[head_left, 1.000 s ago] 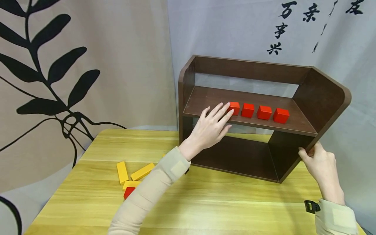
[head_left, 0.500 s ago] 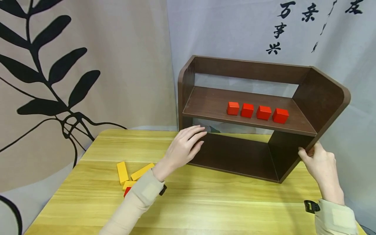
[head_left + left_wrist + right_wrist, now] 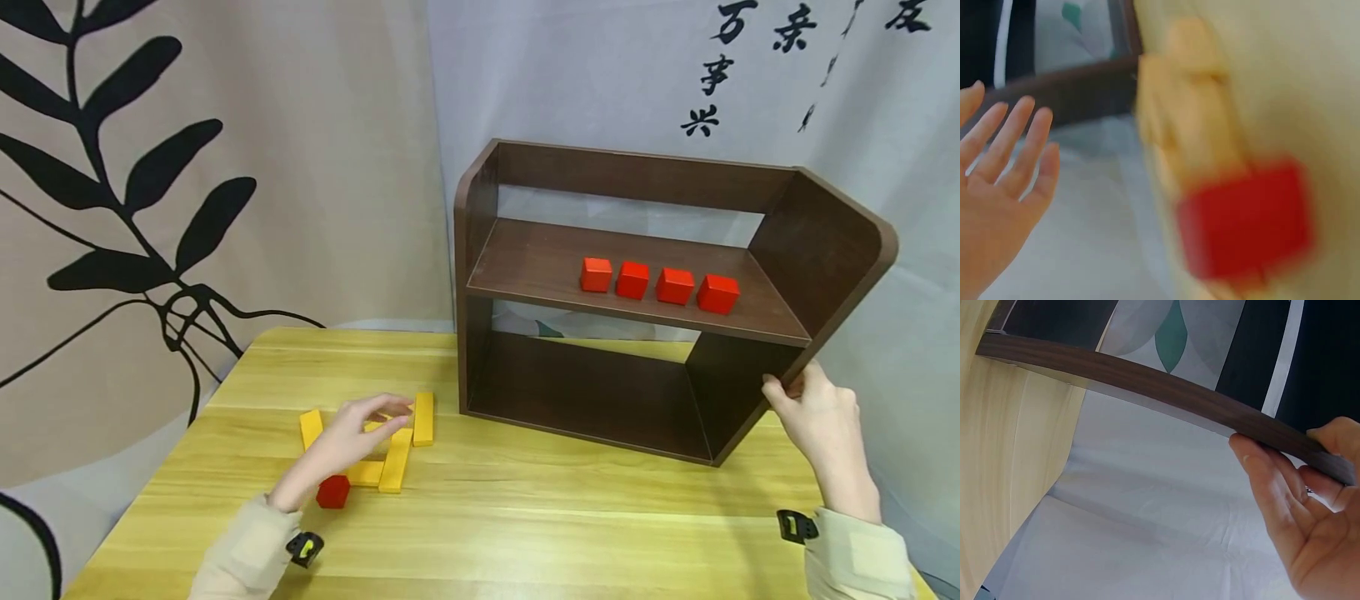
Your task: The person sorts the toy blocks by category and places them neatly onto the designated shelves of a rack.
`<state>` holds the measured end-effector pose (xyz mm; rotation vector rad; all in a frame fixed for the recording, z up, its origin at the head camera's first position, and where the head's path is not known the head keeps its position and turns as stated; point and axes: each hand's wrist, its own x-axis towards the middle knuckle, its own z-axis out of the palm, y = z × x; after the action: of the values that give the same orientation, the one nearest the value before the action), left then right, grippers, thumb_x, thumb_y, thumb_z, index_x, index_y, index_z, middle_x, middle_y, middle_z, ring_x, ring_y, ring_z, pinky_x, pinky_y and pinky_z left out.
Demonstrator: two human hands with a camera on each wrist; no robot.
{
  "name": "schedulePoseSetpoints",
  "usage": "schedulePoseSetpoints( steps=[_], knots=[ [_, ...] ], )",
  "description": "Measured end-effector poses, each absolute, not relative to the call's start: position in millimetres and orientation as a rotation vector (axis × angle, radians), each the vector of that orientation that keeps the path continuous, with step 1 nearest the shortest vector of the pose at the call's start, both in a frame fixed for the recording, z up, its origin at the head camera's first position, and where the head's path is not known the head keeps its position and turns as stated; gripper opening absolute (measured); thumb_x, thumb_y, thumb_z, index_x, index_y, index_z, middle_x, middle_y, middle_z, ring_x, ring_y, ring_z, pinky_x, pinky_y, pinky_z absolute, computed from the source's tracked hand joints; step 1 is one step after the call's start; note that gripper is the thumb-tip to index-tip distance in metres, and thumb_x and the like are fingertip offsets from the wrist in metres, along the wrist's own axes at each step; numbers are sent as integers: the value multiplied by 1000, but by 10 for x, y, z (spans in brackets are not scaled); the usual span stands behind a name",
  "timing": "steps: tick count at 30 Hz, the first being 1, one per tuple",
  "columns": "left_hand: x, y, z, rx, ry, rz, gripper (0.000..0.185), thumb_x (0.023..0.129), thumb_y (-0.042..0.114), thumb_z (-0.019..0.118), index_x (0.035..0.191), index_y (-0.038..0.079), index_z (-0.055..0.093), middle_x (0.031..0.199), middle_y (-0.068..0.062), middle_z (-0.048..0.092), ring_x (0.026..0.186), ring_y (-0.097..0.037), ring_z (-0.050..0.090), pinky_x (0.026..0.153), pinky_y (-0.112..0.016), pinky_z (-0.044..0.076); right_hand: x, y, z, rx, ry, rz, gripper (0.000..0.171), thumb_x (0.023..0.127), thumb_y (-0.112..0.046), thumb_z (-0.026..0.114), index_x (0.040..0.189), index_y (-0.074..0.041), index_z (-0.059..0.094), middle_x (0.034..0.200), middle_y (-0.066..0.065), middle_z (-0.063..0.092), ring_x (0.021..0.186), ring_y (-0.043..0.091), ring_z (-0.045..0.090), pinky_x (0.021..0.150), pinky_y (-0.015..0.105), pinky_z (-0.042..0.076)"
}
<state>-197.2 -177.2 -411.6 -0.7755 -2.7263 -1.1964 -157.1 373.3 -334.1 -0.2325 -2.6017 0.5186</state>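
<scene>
My left hand (image 3: 347, 440) hovers over a loose group of yellow blocks (image 3: 396, 462) on the table, fingers relaxed and holding nothing. In the left wrist view its fingers are spread, and a blurred red block (image 3: 1247, 219) shows to their right. That block sits below my left wrist in the head view. My right hand (image 3: 823, 433) grips the front edge of the brown wooden shelf (image 3: 832, 242) on its right side, thumb on one face and fingers on the other in the right wrist view. A row of several red cubes (image 3: 632, 281) stands on the upper board.
The shelf stands on a light wooden table (image 3: 525, 517), towards the back right. Behind it hangs a pale cloth (image 3: 600, 75) with dark writing. A beige cloth (image 3: 322, 167) with black leaves hangs at the left.
My left hand has moved from the leftmost red cube on the shelf, down and left to the yellow blocks. The right hand keeps its grip and the cubes stay put.
</scene>
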Motion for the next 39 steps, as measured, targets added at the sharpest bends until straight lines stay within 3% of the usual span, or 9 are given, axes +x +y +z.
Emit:
schedulePoseSetpoints(
  steps=[6,13,21,31,39],
  knots=[
    [-1801,-2291,-4296,-762,-2826,-1240,31,93,24,61,116,4,64,106,-9,71,93,-5,63,79,-24,52,-1559,3738,-3337,-237,-2605,527,26,91,-24,54,88,2,52,74,23,62,59,32,53,48,29,33],
    [-1704,-2585,-4421,-798,-2908,-1326,33,88,25,67,113,3,64,109,-11,70,95,-3,63,82,-22,51,-1559,3755,-3337,-244,-2613,526,26,91,-24,53,89,2,52,74,23,62,59,32,53,48,29,33],
    [-1670,-2670,-4473,-869,-2924,-1305,34,81,26,74,107,5,68,105,-11,70,94,3,58,82,-21,50,-1571,3747,-3350,-232,-2612,537,25,91,-24,53,90,1,52,75,22,63,60,33,53,49,29,33],
    [-1635,-2674,-4466,-870,-3004,-1166,39,72,25,81,107,13,69,107,-6,70,96,1,57,82,-22,50,-1565,3748,-3359,-247,-2621,533,25,91,-24,53,90,1,51,72,20,61,59,31,51,48,29,32],
    [-1608,-2674,-4471,-836,-3000,-1102,35,72,20,80,105,13,71,103,-4,71,91,0,57,78,-22,50,-1580,3743,-3344,-226,-2616,534,25,91,-24,53,90,1,52,76,22,62,61,34,54,49,29,33]
  ],
)
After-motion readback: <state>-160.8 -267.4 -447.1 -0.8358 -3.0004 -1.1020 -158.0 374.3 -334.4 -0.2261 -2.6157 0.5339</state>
